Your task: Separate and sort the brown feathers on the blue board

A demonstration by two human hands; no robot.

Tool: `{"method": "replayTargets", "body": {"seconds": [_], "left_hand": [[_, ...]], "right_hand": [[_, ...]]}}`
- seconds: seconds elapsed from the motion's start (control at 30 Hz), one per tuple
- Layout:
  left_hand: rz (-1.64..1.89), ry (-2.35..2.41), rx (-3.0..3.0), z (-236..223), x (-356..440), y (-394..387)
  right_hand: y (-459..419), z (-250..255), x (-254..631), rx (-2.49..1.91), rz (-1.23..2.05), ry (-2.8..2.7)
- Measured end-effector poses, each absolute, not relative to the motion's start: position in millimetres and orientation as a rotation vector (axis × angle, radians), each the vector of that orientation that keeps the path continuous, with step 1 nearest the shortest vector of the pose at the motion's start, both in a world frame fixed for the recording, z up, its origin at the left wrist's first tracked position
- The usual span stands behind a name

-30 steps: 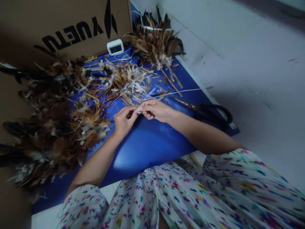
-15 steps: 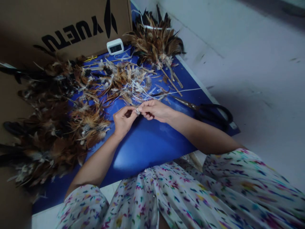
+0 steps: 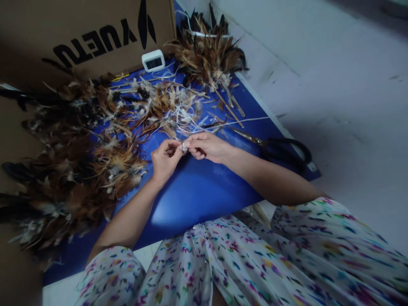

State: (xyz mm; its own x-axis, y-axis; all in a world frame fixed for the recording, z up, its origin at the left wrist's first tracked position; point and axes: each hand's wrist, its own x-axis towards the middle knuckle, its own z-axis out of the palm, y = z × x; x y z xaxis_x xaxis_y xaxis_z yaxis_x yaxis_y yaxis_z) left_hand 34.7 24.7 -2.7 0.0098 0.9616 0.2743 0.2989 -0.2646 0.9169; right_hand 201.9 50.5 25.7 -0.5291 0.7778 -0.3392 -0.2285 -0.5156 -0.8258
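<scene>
My left hand (image 3: pixel 164 160) and my right hand (image 3: pixel 206 146) meet over the blue board (image 3: pixel 197 191), fingertips pinched together. Between them sits a small whitish feather tuft (image 3: pixel 184 147), held by both hands. Just beyond my fingers lies a tangle of white string and loose brown feathers (image 3: pixel 178 112). A white string (image 3: pixel 245 120) runs right from that tangle across the board.
Heaps of brown and black feathers (image 3: pixel 73 170) cover the board's left side; a feather bundle (image 3: pixel 207 57) lies at the back. Black scissors (image 3: pixel 280 148) rest right of my right forearm. A white timer (image 3: pixel 153 61) stands before a cardboard box (image 3: pixel 79 38). Grey floor (image 3: pixel 334 85) lies to the right.
Hardly anything differs; my fingers shift slightly on the tuft while both hands stay in the same place.
</scene>
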Motion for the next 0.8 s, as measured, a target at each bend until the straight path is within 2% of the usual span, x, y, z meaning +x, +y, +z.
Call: {"method": "replayTargets", "body": {"seconds": [0.8], "left_hand": [[1.302,1.364,1.915,-3.6,31.5,22.5]], "right_hand": [[49.5,27.1,201.6,-1.02,1.955,-1.079]]}}
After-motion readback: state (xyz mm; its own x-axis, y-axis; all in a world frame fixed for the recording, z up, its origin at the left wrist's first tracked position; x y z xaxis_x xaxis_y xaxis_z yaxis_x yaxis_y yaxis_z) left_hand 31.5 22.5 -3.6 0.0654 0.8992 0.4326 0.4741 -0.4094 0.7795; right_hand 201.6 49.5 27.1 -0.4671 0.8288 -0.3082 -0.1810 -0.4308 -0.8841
